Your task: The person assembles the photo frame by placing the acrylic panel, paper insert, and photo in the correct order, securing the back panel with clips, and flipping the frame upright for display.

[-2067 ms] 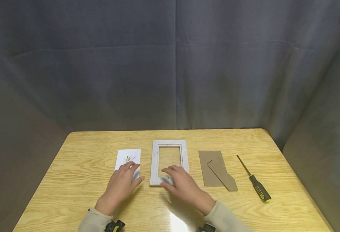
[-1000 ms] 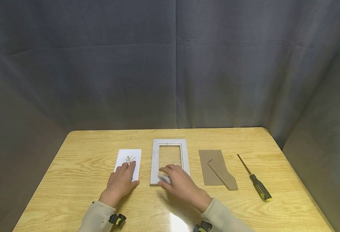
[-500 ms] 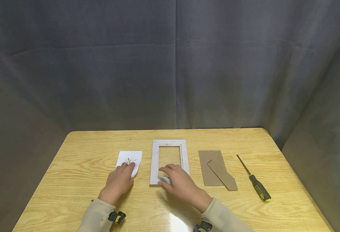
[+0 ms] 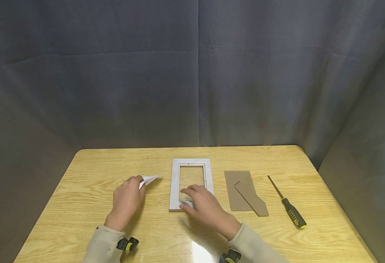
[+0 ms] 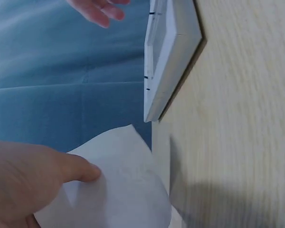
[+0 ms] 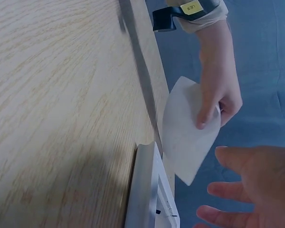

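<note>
My left hand pinches a white card by its edge, thumb on the near face. The card is lifted off the table and bent, as the right wrist view shows with the card curving below the hand. Its printed side is turned from view. My right hand hovers over the near end of a white picture frame, fingers spread and relaxed, holding nothing. The frame lies flat, its opening showing the table's wood.
Right of the frame lies a brown backing board with an angled stand leg on it. Farther right is a screwdriver with a black and yellow handle. A grey curtain hangs behind the wooden table.
My left hand came down on the flat card, curled its fingers, and raised the card, tilting it up from the table. My right hand has stayed nearly still over the frame.
</note>
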The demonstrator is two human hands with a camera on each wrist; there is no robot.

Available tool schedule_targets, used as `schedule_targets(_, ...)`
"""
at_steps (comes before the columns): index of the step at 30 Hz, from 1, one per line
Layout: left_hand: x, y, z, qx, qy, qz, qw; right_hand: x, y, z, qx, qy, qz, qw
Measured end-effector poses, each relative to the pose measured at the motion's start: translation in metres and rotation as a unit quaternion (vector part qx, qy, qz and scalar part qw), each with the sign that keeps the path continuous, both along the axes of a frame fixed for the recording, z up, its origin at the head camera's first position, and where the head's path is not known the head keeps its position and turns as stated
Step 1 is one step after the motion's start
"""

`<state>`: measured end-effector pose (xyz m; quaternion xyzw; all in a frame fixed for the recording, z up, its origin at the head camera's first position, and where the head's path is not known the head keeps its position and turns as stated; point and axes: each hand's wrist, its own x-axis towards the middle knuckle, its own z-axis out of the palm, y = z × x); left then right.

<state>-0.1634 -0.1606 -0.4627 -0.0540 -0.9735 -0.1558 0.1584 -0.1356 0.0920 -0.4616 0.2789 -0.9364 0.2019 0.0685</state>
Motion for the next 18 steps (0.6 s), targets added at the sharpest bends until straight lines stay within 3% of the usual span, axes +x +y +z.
schedule_targets(7, 0.004, 0.000, 0.012, 0.046, 0.024, 0.008, 0.9986, 0.000, 0.000, 0.002, -0.004, 0.008, 0.001, 1.000)
schedule_targets(18, 0.010, 0.001, 0.025, 0.085, 0.008, 0.014, 0.9962, -0.002, 0.001, 0.006, 0.011, -0.002, -0.001, 1.000)
